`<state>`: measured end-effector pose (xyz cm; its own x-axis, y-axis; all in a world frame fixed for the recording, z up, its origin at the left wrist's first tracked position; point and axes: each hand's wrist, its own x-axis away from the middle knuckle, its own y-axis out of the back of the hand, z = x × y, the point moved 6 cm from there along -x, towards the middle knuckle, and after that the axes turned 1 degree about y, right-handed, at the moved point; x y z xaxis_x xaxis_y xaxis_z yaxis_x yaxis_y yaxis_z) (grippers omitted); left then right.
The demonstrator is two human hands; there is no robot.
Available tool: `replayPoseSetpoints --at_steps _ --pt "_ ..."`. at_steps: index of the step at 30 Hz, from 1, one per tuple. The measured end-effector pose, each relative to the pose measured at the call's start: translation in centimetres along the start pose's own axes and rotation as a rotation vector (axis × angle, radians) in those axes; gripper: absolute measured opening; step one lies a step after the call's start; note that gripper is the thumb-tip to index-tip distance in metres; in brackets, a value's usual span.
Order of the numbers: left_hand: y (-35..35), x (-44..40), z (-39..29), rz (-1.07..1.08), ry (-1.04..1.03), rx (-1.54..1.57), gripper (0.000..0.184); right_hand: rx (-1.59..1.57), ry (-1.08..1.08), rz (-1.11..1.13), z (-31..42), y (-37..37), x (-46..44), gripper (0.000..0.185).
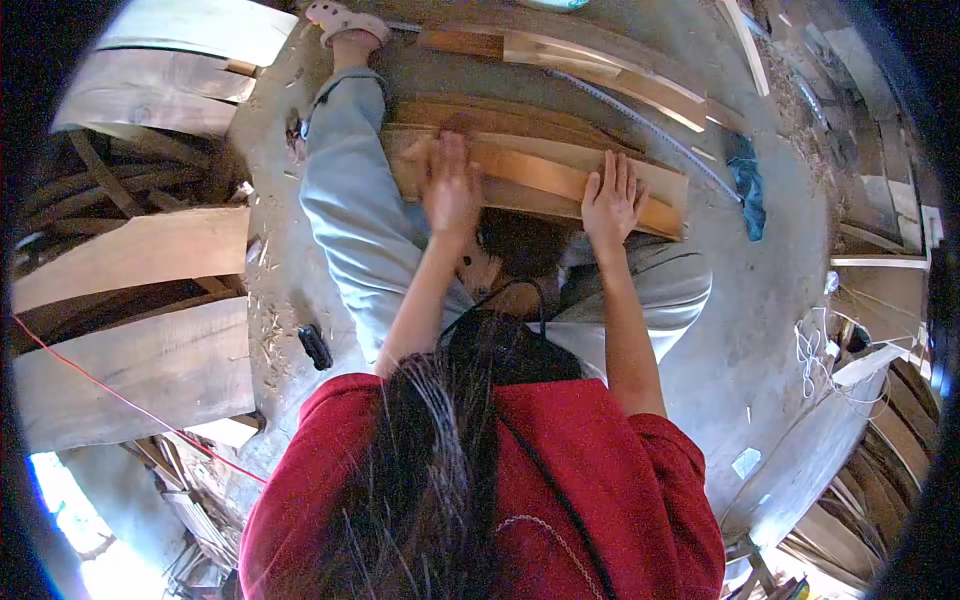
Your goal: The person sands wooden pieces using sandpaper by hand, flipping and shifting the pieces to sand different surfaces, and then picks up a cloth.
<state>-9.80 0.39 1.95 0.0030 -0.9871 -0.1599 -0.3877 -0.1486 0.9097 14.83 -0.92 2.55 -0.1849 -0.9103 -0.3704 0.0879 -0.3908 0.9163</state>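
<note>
A wooden board lies crosswise over the seated person's legs, with an orange-brown strip along its face. My left hand is over its left part, smeared by motion. A small dark reddish patch shows beyond the left fingertips; I cannot make out whether that hand holds it. Flat on the board's right part rests my right hand, thumb apart from the fingers. Behind this board, a darker brown plank lies on the floor.
Long wood strips and a thin measuring strip lie ahead. A blue cloth is to the right. Wide planks are stacked at left, beside a black object. White cable lies tangled at right.
</note>
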Motion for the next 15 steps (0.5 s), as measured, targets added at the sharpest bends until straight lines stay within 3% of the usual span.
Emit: replayPoseSetpoints --at_steps 2,5,6,9,10,13,15 --pt "0.7 -0.6 2.6 -0.17 0.006 -0.249 0.054 -0.003 -0.009 0.015 -0.1 -0.1 0.2 0.047" --pt "0.1 0.4 -0.9 -0.18 -0.036 -0.036 0.056 -0.003 0.015 -0.02 -0.1 -0.2 0.1 0.047" --pt "-1.6 1.0 -2.6 -0.032 -0.111 0.124 0.057 -0.005 0.013 -0.024 -0.2 0.0 0.0 0.047" --pt "-1.8 3.4 -8.4 0.076 -0.404 0.117 0.055 -0.009 0.011 -0.026 0.1 0.2 0.0 0.046" --pt "-1.5 3.1 -7.8 0.083 -0.407 0.129 0.054 -0.003 0.01 -0.024 0.1 0.2 0.0 0.046" --pt "-0.3 1.1 -1.9 -0.045 -0.04 0.092 0.053 0.008 0.012 -0.036 -0.1 0.1 0.1 0.046" --pt "1.0 0.1 0.7 -0.166 -0.013 -0.097 0.053 0.001 0.013 -0.05 -0.1 -0.1 0.2 0.046"
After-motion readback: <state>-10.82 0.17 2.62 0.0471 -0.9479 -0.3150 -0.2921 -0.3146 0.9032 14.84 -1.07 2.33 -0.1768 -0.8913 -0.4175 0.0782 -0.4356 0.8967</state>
